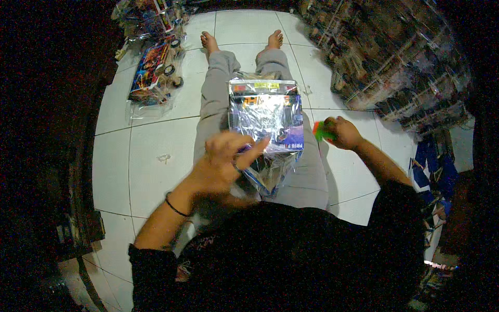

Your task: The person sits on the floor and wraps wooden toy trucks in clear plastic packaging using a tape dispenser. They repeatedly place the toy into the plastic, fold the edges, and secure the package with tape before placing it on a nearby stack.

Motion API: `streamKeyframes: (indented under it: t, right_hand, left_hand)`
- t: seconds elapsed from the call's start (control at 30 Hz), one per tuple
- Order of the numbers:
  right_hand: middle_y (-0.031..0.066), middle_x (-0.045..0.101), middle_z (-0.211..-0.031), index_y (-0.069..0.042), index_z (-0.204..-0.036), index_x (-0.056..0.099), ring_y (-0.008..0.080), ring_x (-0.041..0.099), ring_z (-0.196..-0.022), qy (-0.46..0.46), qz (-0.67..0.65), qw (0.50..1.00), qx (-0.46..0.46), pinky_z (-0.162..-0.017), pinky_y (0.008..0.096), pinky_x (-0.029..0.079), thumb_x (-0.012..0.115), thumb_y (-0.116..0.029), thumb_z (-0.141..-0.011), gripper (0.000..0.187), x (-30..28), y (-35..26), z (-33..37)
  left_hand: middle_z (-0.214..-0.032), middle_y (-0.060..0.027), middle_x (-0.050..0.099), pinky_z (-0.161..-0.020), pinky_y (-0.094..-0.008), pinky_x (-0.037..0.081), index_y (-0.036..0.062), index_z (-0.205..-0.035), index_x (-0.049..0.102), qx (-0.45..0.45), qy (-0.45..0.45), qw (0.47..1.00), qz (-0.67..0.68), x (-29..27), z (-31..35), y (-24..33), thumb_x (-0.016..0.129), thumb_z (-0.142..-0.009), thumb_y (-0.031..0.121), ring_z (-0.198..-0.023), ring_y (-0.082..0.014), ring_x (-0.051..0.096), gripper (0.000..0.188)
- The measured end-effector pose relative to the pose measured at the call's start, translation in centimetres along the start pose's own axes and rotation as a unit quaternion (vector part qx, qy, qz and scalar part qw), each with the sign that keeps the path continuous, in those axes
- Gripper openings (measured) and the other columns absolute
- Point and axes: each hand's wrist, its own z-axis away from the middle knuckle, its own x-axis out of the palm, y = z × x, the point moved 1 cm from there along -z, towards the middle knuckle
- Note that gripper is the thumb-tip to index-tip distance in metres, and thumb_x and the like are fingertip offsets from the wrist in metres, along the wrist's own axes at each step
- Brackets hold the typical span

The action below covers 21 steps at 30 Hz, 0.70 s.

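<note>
A purple and blue printed toy package (266, 117) in shiny clear plastic lies across my lap, between my thighs. Its clear wrap tapers to a crumpled end close to my body. Over the package's near left edge is my left hand (224, 158), somewhat blurred, with one finger stretched across the plastic and others bent. Whether it presses on the wrap I cannot tell. Off to the right of my leg, my right hand (340, 132) is closed round a small green and orange object (323, 130), whose kind is mostly hidden by the fingers.
On the white tiled floor (161, 182) at the far left lies a bagged toy vehicle (153, 75) with black wheels and a colourful card. Behind it are more bagged toys (156, 18). A large heap of plastic-wrapped packages (384, 62) stands at the far right. Blue pieces (434, 164) lie nearer on the right.
</note>
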Motion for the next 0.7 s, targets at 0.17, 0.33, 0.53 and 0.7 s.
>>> streamKeyframes:
  t: [0.17, 0.33, 0.53, 0.7]
  right_hand:
    - [0.0133, 0.058, -0.115, -0.011, -0.112, 0.063, 0.0322, 0.058, -0.103, 0.174, -0.401, 0.886, 0.155, -0.088, 0.0397, 0.046, 0.072, -0.030, -0.068, 0.049, 8.9, 1.9, -0.5]
    - [0.0116, 0.051, -0.130, -0.010, -0.125, 0.054, 0.0259, 0.051, -0.115, 0.359, -0.343, 0.821, 0.281, -0.095, 0.0377, 0.040, 0.061, -0.028, -0.086, 0.044, 4.4, -1.1, -0.8]
    - [0.0182, 0.025, -0.148, -0.004, -0.146, 0.019, 0.0313, 0.022, -0.138, 0.466, -0.547, 0.678, 0.157, -0.111, 0.0379, 0.018, 0.054, -0.022, -0.088, 0.069, -3.1, -13.3, -7.9]
    - [0.0124, 0.044, -0.136, -0.005, -0.140, 0.032, 0.0249, 0.046, -0.121, 0.463, -0.793, 0.380, 0.110, -0.102, 0.0354, 0.034, 0.034, -0.054, -0.093, 0.068, -7.5, -13.2, -17.7]
  left_hand:
    - [-0.097, -0.0143, 0.061, -0.088, -0.0452, 0.042, 0.0089, -0.100, 0.067, 0.236, -0.194, 0.948, 0.086, 4.9, -9.7, -4.1, 0.058, -0.079, 0.044, -0.095, -0.0325, 0.057, 0.042]
    - [-0.078, -0.0205, 0.065, -0.072, -0.0434, 0.050, 0.0013, -0.075, 0.067, 0.019, -0.324, 0.944, 0.064, 5.5, -16.0, -10.2, 0.051, -0.076, 0.067, -0.074, -0.0382, 0.062, 0.068]
    - [-0.075, -0.0196, 0.066, -0.070, -0.0438, 0.050, 0.0000, -0.073, 0.069, -0.314, -0.221, 0.917, -0.103, 5.2, -15.1, -18.4, 0.036, -0.079, 0.075, -0.072, -0.0357, 0.064, 0.082]
    - [-0.110, -0.0156, 0.056, -0.094, -0.0378, 0.038, 0.0018, -0.111, 0.053, -0.420, -0.314, 0.824, 0.212, 3.4, -11.9, -17.4, 0.045, -0.080, 0.065, -0.103, -0.0264, 0.054, 0.071]
